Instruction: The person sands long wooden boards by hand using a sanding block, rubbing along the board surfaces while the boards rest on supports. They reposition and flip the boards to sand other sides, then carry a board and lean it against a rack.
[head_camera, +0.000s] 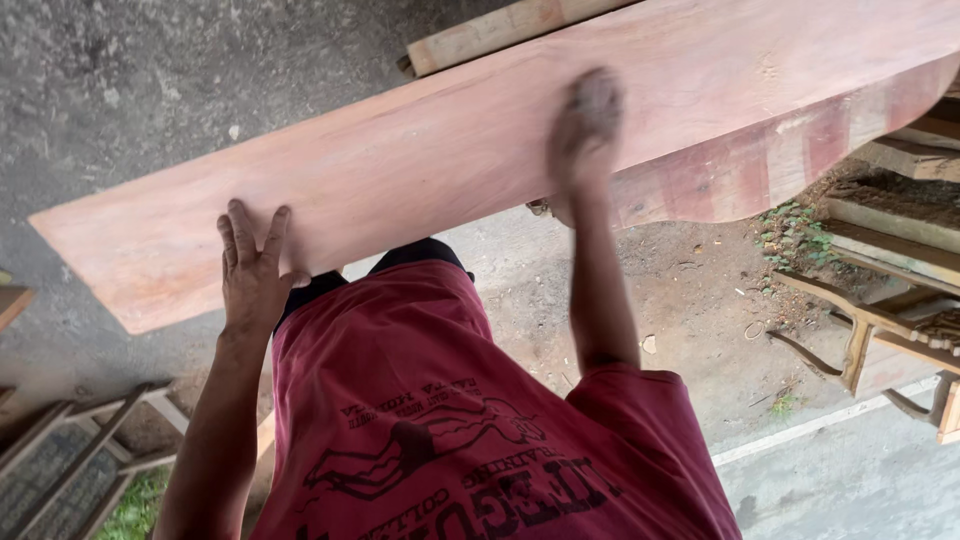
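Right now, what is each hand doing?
Left hand: open, flat on the plank.
Right hand: blurred, on the plank; open or closed cannot be told.

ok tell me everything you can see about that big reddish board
The board is a long, wide plank of reddish-pink wood, smooth on top with faint grain. It runs slantwise across the view, its near end squared off, its far edge cut in a curved, scalloped profile with darker stripes. The left hand lies flat on its near edge, fingers spread. The right hand, blurred, rests on its top face. A paler timber lies behind it.
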